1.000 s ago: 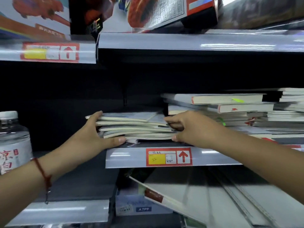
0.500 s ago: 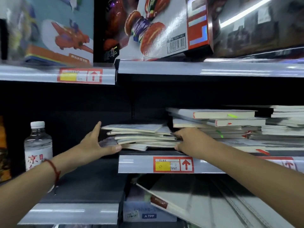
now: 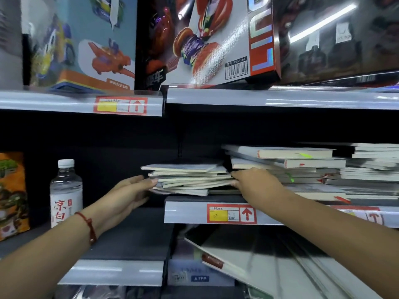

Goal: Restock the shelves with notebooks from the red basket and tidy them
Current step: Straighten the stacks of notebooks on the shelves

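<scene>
A loose stack of thin notebooks [image 3: 190, 179] lies at the left end of the middle shelf [image 3: 190, 212], its edges uneven. My left hand [image 3: 131, 190] presses flat against the stack's left side, fingers together and extended. My right hand [image 3: 254, 182] holds the stack's right side, fingers tucked in between it and the neighbouring pile. Taller piles of notebooks [image 3: 302, 167] fill the shelf to the right. The red basket is out of view.
A water bottle [image 3: 65, 190] stands on the lower left shelf beside an orange package [image 3: 13, 193]. Toy boxes [image 3: 207, 39] sit on the top shelf. Large slanted notebooks [image 3: 269, 262] lean on the shelf below. A red price tag [image 3: 232, 213] marks the shelf edge.
The camera has tilted up, so the shelves sit lower in view. My left hand slid from cupping the stack's front corner to pressing its left side; the right hand stays at the right side.
</scene>
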A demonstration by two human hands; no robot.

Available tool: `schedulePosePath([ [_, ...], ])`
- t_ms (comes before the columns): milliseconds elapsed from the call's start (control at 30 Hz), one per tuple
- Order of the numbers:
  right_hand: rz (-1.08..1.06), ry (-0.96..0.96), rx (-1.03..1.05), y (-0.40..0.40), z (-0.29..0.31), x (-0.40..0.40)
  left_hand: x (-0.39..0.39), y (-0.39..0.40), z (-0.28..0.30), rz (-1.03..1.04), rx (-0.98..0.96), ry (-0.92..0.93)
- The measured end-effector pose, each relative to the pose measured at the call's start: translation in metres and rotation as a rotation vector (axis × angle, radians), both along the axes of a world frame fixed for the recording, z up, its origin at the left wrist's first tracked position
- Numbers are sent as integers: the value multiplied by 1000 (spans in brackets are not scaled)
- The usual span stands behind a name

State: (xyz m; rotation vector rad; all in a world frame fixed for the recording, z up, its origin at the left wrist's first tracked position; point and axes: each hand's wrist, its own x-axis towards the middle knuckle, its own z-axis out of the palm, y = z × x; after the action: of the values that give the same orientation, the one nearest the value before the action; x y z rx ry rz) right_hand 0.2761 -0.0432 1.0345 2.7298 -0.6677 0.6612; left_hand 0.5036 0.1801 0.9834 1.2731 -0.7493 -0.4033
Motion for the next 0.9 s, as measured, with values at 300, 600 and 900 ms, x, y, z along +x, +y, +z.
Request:
schedulePosePath([
  [300, 82, -252, 219, 4, -12, 6, -50, -32, -5, -43, 152, -179],
  [600, 13, -73, 278, 5, 3, 2, -25, -24, 7, -33, 260, -344],
  [900, -107, 40, 52, -5, 3, 2, -13, -28, 22, 13, 433, -593],
])
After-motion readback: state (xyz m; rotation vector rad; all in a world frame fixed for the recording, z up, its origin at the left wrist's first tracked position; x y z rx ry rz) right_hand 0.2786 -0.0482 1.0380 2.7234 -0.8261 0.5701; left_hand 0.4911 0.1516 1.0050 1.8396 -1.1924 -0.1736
